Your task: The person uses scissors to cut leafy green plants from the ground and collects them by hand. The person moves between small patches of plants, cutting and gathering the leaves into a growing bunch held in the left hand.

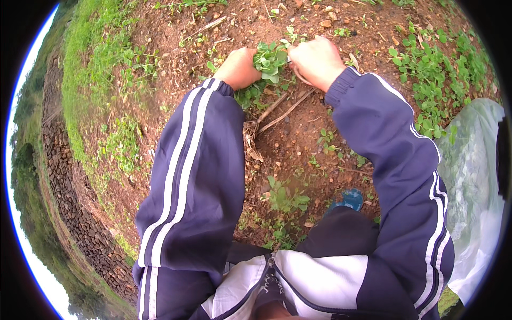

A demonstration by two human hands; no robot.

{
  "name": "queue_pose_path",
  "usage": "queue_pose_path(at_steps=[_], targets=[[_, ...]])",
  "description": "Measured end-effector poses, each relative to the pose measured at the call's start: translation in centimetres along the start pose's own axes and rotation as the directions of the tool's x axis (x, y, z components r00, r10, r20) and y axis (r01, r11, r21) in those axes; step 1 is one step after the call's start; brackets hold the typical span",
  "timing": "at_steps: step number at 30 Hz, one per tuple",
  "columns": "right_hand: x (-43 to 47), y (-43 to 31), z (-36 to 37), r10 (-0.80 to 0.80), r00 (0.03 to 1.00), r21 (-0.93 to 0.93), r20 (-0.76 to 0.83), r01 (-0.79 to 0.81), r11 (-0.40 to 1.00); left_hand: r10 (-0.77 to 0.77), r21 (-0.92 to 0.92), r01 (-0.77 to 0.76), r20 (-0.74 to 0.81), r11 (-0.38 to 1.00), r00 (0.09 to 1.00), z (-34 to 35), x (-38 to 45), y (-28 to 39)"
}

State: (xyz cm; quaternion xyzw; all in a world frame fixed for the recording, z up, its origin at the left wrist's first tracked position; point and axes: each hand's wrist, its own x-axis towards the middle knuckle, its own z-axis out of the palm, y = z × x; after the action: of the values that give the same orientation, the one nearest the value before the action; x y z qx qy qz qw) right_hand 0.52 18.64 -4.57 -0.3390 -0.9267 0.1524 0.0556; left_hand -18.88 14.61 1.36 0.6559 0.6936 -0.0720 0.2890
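My left hand (239,69) is closed around a bunch of leafy green shoots (271,64), low over the soil. Just right of the bunch, my right hand (317,62) has its fingers curled in; a small dark, thin object shows at the fingertips, too little of it to name. Whether this hand also grips a stem cannot be told. Under the left hand more green leaves (252,96) stand beside dry stalks (286,112) lying on the ground.
Low green plants (444,72) grow at the right and along the left (92,76). A translucent plastic bag (468,192) with green contents sits beside my right arm. A blue shoe (352,199) is by my knee. Far left runs a stone wall (64,184).
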Motion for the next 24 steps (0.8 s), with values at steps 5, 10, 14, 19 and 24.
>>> queue_pose_path(at_steps=[5,10,14,19,24], targets=[[-6.0,-0.1,-1.7,-0.048,0.981,0.001,-0.188,0.049,0.999,-0.177,-0.692,0.066,-0.091,0.719,0.980,-3.2,-4.5,-2.6],[-11.8,-2.8,-2.1,0.072,0.997,-0.007,0.029,-0.072,0.997,-0.206,-0.972,-0.229,-0.213,-0.057,0.955,-1.8,-9.7,-4.1],[-10.0,-5.6,-8.4,0.157,0.972,0.671,-0.175,0.001,0.741,-0.228,-0.945,-0.287,-0.248,-0.158,0.941,0.9,-11.9,-0.3],[-8.1,-9.5,-7.1,0.004,0.908,0.686,-0.418,0.312,0.657,-0.303,-0.942,-0.289,-0.228,-0.173,0.925,4.2,-13.3,8.4],[-10.0,-8.4,-7.8,0.052,0.918,0.665,-0.392,0.244,0.706,0.049,-0.937,-0.145,-0.169,-0.317,0.985,4.9,-16.6,9.6]])
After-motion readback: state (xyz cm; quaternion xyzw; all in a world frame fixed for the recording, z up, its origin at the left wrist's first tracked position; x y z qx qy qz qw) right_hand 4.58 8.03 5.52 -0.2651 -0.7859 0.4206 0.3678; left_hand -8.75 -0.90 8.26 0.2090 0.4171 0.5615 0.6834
